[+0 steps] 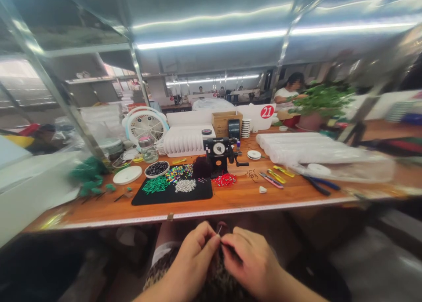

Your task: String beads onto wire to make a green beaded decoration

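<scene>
In front of the table's edge, above my lap, my left hand (196,256) and my right hand (252,256) meet with their fingertips close together. Between the left thumb and forefinger a thin, pale, needle-like piece (220,229) sticks up; its exact kind is too small to tell. My right hand is pinched right beside it, and what its fingertips grip is hidden. Beyond the hands lies a black mat (171,198) with green pieces (155,184), silvery beads (185,186) and multicoloured beads (178,173). Red beads (225,179) lie to its right.
A black hand-cranked machine (220,154) stands behind the mat, near a white fan (147,127). To the right are yellow cutters (276,176), dark-blue-handled pliers (318,184) and plastic-wrapped white rolls (296,146). A potted plant (321,102) and another person (290,93) are farther back.
</scene>
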A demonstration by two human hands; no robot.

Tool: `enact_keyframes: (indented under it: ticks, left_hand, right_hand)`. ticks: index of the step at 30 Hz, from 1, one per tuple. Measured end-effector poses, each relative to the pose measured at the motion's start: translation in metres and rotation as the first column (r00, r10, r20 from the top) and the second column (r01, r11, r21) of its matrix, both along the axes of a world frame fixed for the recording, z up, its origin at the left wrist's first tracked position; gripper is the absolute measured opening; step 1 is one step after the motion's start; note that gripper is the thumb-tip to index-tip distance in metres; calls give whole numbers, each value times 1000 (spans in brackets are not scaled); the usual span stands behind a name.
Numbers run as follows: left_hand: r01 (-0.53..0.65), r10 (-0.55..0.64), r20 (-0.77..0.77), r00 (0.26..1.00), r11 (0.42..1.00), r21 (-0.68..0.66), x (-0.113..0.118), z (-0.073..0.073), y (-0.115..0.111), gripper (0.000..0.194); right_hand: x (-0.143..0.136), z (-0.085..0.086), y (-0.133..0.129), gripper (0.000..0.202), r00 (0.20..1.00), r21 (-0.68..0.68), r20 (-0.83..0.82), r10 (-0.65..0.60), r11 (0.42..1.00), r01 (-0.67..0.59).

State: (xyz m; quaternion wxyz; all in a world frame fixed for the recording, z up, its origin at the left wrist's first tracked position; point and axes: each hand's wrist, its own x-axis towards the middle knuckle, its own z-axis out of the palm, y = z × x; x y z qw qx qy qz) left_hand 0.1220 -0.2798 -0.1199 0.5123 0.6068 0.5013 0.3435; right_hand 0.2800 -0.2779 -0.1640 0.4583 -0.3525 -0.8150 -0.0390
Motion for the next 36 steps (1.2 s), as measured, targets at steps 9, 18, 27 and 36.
enact_keyframes:
  ticks: [9,18,27,36]
  left_hand:
    - [44,-22,143,989,987,-152,5,-6,1,42]
    - [23,-29,41,999,990,140,-9,-4,3,31]
    - [1,-15,91,996,989,150,-11,-13,3,29]
    - [20,82,434,897,974,-226,-5,-22,13,33]
  right_hand:
    - [-2,0,-1,14,999,-1,-29,-24,1000,24]
    - [16,11,-7,17,946,-692,-318,55,670,-271]
    - [18,14,-5,29,897,-729,-442,0,582,-360]
    - [16,7,1,23,798,-778,-586,-142,375,-504]
